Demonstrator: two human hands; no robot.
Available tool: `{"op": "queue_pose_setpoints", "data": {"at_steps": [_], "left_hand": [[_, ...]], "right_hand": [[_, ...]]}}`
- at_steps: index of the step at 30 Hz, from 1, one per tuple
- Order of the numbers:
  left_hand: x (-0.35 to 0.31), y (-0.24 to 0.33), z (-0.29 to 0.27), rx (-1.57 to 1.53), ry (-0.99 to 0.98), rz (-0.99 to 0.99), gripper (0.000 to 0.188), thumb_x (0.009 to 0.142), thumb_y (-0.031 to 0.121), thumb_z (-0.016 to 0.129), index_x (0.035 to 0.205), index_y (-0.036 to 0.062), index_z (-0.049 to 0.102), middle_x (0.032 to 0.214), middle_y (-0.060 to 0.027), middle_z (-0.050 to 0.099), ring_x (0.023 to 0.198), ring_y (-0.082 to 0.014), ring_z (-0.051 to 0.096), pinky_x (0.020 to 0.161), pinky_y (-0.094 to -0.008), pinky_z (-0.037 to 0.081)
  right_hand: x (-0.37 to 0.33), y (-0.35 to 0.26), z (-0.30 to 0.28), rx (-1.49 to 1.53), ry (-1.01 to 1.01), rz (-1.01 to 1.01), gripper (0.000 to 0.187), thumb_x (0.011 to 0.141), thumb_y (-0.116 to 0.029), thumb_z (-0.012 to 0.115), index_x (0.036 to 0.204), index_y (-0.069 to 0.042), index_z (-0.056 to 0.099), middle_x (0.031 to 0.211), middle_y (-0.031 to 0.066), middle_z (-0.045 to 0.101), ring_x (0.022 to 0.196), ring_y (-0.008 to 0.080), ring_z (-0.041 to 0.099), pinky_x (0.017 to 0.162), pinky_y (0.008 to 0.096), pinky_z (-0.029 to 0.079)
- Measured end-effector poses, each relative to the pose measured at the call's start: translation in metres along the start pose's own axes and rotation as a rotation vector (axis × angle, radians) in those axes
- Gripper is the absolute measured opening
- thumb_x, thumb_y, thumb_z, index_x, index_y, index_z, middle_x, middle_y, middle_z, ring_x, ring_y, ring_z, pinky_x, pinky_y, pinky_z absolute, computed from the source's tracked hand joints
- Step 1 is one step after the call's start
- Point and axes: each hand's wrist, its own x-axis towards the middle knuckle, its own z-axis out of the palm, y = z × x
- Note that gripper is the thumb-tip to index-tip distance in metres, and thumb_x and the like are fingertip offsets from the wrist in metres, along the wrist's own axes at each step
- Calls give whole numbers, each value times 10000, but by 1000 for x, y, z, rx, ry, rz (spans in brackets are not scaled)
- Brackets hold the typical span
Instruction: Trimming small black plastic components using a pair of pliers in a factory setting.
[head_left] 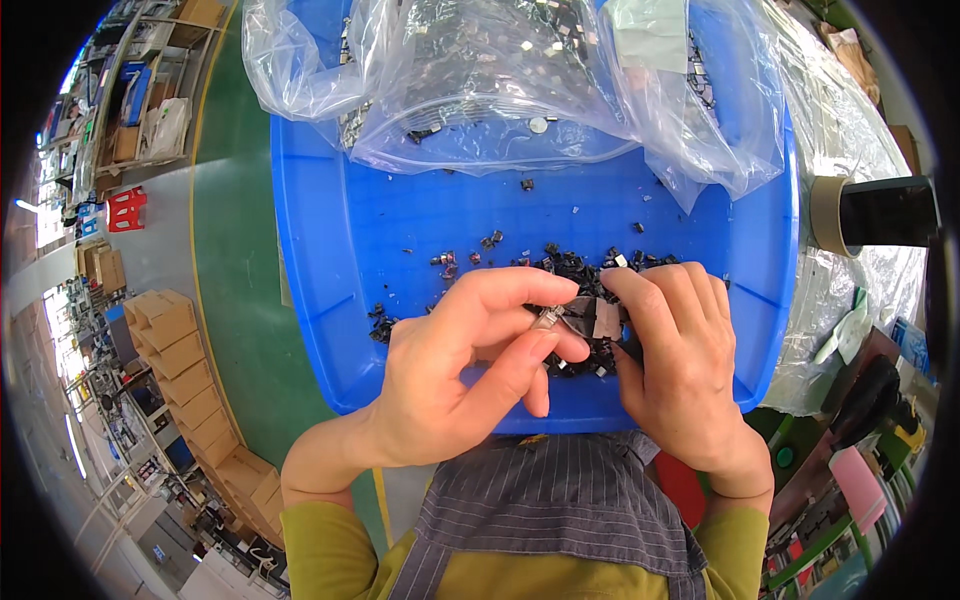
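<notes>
Over the near side of a blue plastic tub (325, 290), my left hand (445, 375) pinches a small silvery metal part (547, 318) between thumb and fingertips. Close beside it, my right hand (680, 350) is closed round a dark object with a flat brownish-grey face (607, 320); its exact kind I cannot make out. The dark object's tip comes right up to the metal part, and whether they touch is unclear. Beneath both hands lies a pile of small black and metal pieces (570, 265), partly hidden by my fingers.
Clear plastic bags (490, 110) with many small parts lie across the tub's far side. A tape roll (828, 215) and a black device (888, 212) stand to the right on plastic sheeting. Cardboard boxes (185, 370), shelving and a red crate (127, 210) are at left.
</notes>
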Motion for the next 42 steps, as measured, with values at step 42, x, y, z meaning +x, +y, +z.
{"op": "queue_pose_setpoints", "data": {"at_steps": [42], "left_hand": [[-1, -3, 6, -27, 32, -12, 266, 982, 20, 471, 1241, -30, 443, 910, -185, 695, 659, -155, 682, 536, -202, 472]], "right_hand": [[-2, -1, 5, 9, -24, 6, 475, 603, 62, 684, 1045, -31, 539, 902, 129, 512, 830, 325, 507, 721, 416, 387]]}}
